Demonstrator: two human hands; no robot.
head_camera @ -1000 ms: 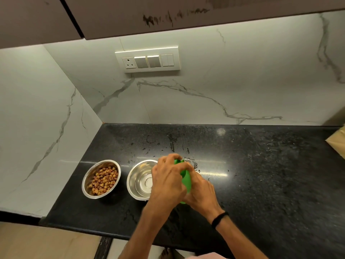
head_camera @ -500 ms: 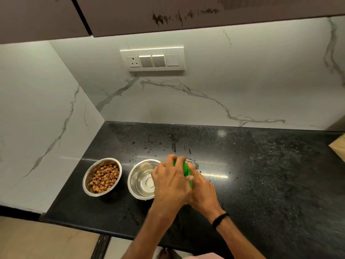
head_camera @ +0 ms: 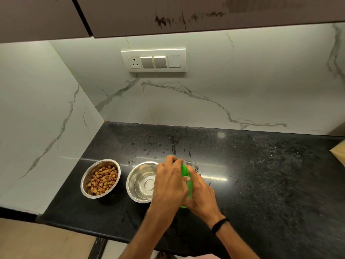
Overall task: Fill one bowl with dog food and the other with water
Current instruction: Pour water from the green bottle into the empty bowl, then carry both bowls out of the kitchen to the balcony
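Two steel bowls stand side by side near the front of the black counter [head_camera: 261,174]. The left bowl [head_camera: 87,180] holds brown dog food kibble [head_camera: 103,181]. The right bowl [head_camera: 139,184] shows a bare shiny bottom; I cannot tell if there is water in it. Just right of that bowl both my hands wrap a green bottle [head_camera: 187,179], mostly hidden by them. My left hand [head_camera: 170,181] grips its top part, partly covering the right bowl's rim. My right hand [head_camera: 200,193] holds its body from the right side.
Water drops and smears lie on the counter behind the bowls. A marble wall closes off the left side and the back, with a switch panel [head_camera: 154,60] on it. Cabinets hang overhead. A tan object [head_camera: 338,153] pokes in at the right edge.
My left hand has shifted and turned a little on the top of the green bottle. The bowls have stayed where they were.
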